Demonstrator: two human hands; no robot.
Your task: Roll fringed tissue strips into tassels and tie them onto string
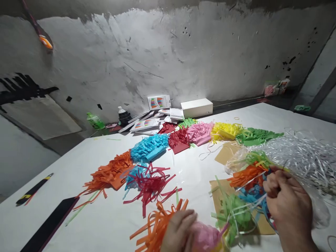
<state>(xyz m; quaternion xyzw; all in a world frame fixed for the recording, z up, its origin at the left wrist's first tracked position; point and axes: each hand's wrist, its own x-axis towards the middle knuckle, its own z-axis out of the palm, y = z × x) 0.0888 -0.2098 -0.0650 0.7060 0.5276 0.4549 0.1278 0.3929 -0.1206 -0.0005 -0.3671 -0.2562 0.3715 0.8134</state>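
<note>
A garland of fringed paper tassels lies across the front of the table and is blurred in places. It shows an orange tassel (154, 224), a pink tassel (206, 236), a green tassel (233, 211), a blue tassel (252, 197) and another orange tassel (246, 175). My left hand (180, 229), smeared by motion, curls over the garland between the orange and pink tassels. At the right, my right hand (286, 199) is closed in a pinch at the garland's end. A thin white string (250, 180) runs from its fingers; the fingertips are partly hidden.
Stacks of fringed paper, including orange (110, 171), blue (149, 147) and yellow (227, 131), line the table. Shredded clear film (301, 150) lies right. A white box (196, 107) and printed packs (145, 125) stand behind. A cutter knife (34, 189) and black bar (52, 222) lie left.
</note>
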